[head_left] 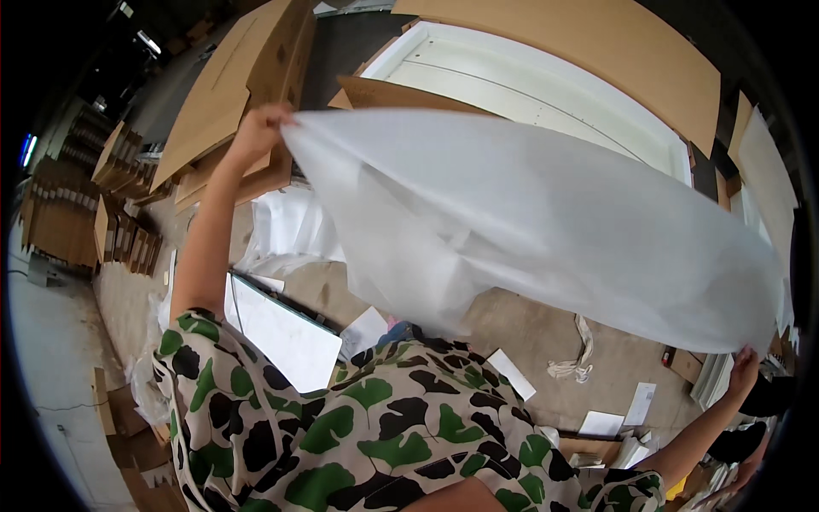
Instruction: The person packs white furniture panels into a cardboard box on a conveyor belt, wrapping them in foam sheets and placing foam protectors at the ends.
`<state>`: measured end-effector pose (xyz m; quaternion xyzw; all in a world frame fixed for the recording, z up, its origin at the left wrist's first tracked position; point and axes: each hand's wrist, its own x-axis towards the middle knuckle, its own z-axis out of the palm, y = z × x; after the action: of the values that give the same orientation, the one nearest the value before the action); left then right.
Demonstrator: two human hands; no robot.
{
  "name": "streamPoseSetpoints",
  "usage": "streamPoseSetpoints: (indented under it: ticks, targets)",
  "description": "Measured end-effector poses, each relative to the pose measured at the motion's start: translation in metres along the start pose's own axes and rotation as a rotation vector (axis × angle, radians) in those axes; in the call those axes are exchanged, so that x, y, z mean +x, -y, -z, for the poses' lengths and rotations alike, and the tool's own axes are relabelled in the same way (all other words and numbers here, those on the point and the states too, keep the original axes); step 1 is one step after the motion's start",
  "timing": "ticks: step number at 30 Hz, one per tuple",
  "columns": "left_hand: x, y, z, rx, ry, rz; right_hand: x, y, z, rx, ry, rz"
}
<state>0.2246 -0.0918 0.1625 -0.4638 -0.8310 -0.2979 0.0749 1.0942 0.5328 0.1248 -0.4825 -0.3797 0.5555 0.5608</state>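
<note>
A thin, translucent white foam sheet (546,196) is stretched between my hands and sags into folds below its upper edge. My left hand (263,132), raised at the upper left, pinches one corner. Out at the far right and lower, my right hand (744,371) grips another corner. Beyond the sheet lies an open cardboard carton (589,34) with a white panel piece (512,77) inside, framed by a raised white rim. The sheet hides the carton's near side.
Another long carton (230,77) stands at the upper left. Flattened cardboard (60,209) is stacked along the left. On the floor are crumpled white wrapping (290,226), a white board (281,333), a cloth strip (584,350) and several paper sheets (601,423).
</note>
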Motion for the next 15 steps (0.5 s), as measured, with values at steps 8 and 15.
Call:
streamPoseSetpoints:
  ticks: [8, 15]
  targets:
    - [-0.053, -0.18, -0.113, -0.08, 0.193, -0.687, -0.113, 0.101, -0.123, 0.127, 0.025, 0.304]
    - [-0.007, -0.123, -0.28, -0.26, -0.058, -0.238, -0.08, 0.178, -0.05, 0.023, 0.495, 0.427]
